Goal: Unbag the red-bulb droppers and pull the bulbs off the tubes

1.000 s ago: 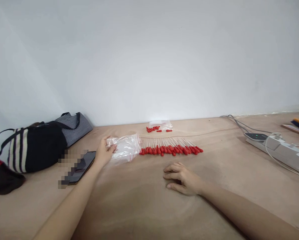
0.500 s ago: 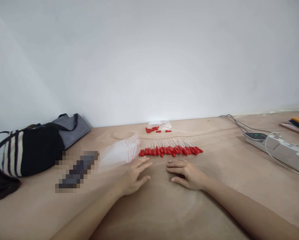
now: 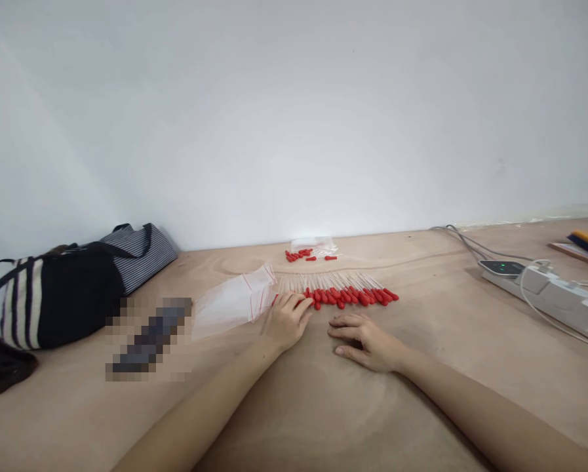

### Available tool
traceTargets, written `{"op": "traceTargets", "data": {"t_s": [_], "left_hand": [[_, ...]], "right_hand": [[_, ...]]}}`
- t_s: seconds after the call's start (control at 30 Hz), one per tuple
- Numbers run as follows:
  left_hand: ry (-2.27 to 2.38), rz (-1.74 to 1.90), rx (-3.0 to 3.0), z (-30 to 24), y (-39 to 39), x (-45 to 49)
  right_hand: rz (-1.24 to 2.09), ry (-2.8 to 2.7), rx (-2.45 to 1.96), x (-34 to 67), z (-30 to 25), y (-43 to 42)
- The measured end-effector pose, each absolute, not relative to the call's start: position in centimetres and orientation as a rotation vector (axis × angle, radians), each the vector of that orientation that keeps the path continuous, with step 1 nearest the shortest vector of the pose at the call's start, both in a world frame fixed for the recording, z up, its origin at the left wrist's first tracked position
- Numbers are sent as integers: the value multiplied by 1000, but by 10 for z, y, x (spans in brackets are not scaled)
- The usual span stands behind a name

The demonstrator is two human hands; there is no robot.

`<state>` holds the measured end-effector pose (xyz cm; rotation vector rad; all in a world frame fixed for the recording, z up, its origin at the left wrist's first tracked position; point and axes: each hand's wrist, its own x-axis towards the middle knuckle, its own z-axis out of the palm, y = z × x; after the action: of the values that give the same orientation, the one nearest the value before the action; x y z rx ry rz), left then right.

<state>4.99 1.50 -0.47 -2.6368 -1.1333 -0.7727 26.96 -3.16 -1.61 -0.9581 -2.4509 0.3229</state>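
Note:
A row of droppers [image 3: 352, 295] with red rubber bulbs and thin clear tubes lies across the table, bulbs toward me. Over the row's left end sits my left hand [image 3: 288, 322], its fingers bent down onto the bulbs and its thumb apart from them. It covers several bulbs there, and I see no dropper lifted. My right hand [image 3: 365, 341] rests on the table just in front of the row, open, fingers stretched out and holding nothing. Left of the row lie flat clear zip bags [image 3: 232, 298] with red lines along their edges.
Behind the row are loose red bulbs [image 3: 298, 254] and a small clear bag [image 3: 313, 244] with thin tubes. A blurred dark object [image 3: 151, 335] and a black bag [image 3: 80, 295] lie left. On the right are a white power strip [image 3: 549, 295] and cables [image 3: 463, 244].
My left hand has moved forward and right, from the table in front of the row onto the bulbs at its left end. My right hand stays put.

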Motion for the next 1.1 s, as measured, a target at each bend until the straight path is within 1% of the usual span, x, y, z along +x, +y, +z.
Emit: {"op": "traceTargets", "data": {"t_s": [0.23,0.33,0.4,0.47,0.53,0.63,0.7,0.8,0.97,1.1], "left_hand": [[-1142,-725,-2610,-10,36,65],[-1124,-833,-2609,-9,36,62],[-1127,-988,-2575,-8,32,59],[-1148,-1176,-2527,-7,24,53],[-1193,-1346,-2492,-6,14,45],[-1276,-1472,-2543,-5,-1,33],[-1300,-1462,-2659,-5,-7,29],[-1286,-1399,-2856,-5,-10,29],[-1250,-1342,-3050,-6,-10,32],[-1326,-1289,-3038,-6,-10,33]], "right_hand": [[325,-2453,-952,269,-14,-32],[301,-2443,-935,269,-15,-31],[270,-2418,-901,268,-17,-31],[184,-2368,-859,267,-19,-31],[27,-2264,-836,264,-20,-32],[-240,-2021,-897,258,-18,-34],[-349,-1937,-949,253,-16,-35],[-412,-1985,-958,248,-14,-35],[-398,-2088,-942,243,-20,-28],[-362,-2122,-949,240,-26,-21]]}}
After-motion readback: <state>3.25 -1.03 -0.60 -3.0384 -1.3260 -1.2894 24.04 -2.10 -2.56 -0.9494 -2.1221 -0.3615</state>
